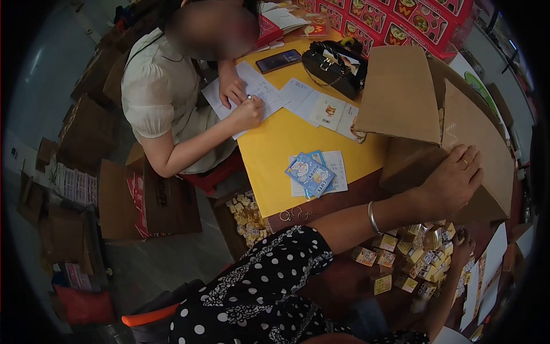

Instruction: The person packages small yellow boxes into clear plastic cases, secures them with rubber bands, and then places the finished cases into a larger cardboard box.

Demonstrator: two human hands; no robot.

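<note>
Now the left hand [455,180] lies flat and open on the big brown box [452,126] — the right hand [461,247] rests in the little yellow boxes [409,258], and I cannot tell its grip.

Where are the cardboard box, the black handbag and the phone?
cardboard box [401,97], head view, on its raised flap.
black handbag [335,71], head view, on its front.
phone [278,61], head view, mid-screen.

A brown cardboard box [458,132], flaps open, stands beside heaped small packets [412,258].
</note>
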